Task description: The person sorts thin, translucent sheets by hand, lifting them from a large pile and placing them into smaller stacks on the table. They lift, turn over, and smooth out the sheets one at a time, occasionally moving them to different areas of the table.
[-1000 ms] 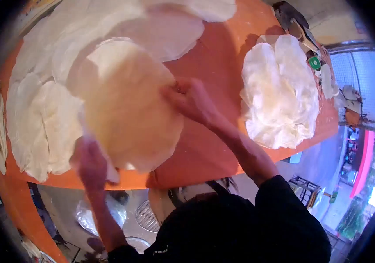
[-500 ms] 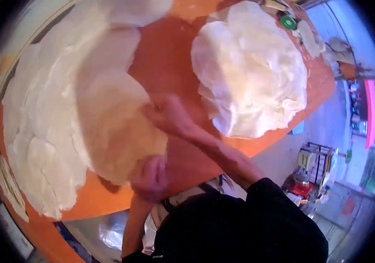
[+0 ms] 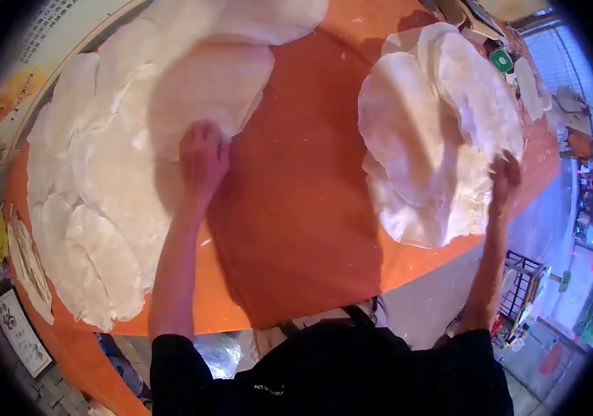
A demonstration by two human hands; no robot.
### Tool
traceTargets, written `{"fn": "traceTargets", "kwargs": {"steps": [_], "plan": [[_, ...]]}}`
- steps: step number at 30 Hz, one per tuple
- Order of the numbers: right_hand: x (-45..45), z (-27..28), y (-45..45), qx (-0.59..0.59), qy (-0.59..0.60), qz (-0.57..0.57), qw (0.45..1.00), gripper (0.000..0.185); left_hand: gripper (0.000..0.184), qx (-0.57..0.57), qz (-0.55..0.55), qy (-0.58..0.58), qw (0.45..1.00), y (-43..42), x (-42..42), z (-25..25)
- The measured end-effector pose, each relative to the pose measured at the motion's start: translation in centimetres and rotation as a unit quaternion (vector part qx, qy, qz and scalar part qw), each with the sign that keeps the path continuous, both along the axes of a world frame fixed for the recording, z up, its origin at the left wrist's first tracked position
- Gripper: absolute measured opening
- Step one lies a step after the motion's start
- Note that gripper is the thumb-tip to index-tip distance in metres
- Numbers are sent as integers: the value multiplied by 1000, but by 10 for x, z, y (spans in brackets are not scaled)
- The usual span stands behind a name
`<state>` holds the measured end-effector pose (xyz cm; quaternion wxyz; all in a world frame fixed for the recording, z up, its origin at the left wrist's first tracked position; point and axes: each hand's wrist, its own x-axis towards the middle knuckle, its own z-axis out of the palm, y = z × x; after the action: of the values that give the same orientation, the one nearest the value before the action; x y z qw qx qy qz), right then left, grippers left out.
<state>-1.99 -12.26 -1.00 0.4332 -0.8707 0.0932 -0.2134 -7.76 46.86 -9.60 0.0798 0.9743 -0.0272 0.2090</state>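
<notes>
Thin pale round sheets that look like dough lie overlapped in a wide left pile [image 3: 102, 152] on the orange tabletop. At the near edge of one dough sheet [image 3: 220, 83] in that pile, my left hand [image 3: 205, 159] has its fingers closed, seemingly pinching the rim. A smaller right pile [image 3: 466, 215] of similar sheets has a broad one [image 3: 407, 125] on top. My right hand [image 3: 506, 177] rests at that pile's right edge, fingers stretched out and slightly apart. The undersides of both hands are hidden.
Orange tabletop [image 3: 303, 187] separates the two piles. A green-lidded container [image 3: 500, 60] stands at the back right. Folded pale strips [image 3: 29, 270] and a picture card [image 3: 22, 331] lie at the left. A black wire rack [image 3: 518, 284] stands beyond the right edge.
My hands were close together at a sheet on the left pile; now they are far apart. That front sheet is gone from there, and the right pile's top looks different. The view has shifted.
</notes>
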Motion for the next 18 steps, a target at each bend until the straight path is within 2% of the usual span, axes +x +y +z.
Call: {"fn": "traceTargets", "kwargs": {"steps": [2,3,4,5,6,8,11,13,16,18], "plan": [[-10,-3,91,52,137,101,984,34,21,43,-38,24,998,18,8,-5],[-13,-5,134,171,200,196,945,32,18,38,-30,18,999,23,8,-2],[-15,-12,176,211,275,207,915,33,15,34,-24,10,999,27,11,6],[-22,-7,217,276,301,233,883,35,12,30,-17,4,999,30,12,15],[-21,-14,245,281,316,289,859,40,11,25,-38,-26,999,31,10,34],[-15,-23,288,343,360,316,808,36,9,11,-79,-84,993,22,-9,71],[20,-31,334,496,399,170,752,40,10,13,-130,-12,991,0,-70,72],[66,-53,344,506,374,163,760,47,11,-51,-146,28,988,-25,-111,65],[123,-73,361,578,354,131,723,61,15,-148,-148,67,975,-50,-159,39],[175,-107,378,556,317,220,736,64,17,-180,-140,117,966,-63,-177,36]]}}
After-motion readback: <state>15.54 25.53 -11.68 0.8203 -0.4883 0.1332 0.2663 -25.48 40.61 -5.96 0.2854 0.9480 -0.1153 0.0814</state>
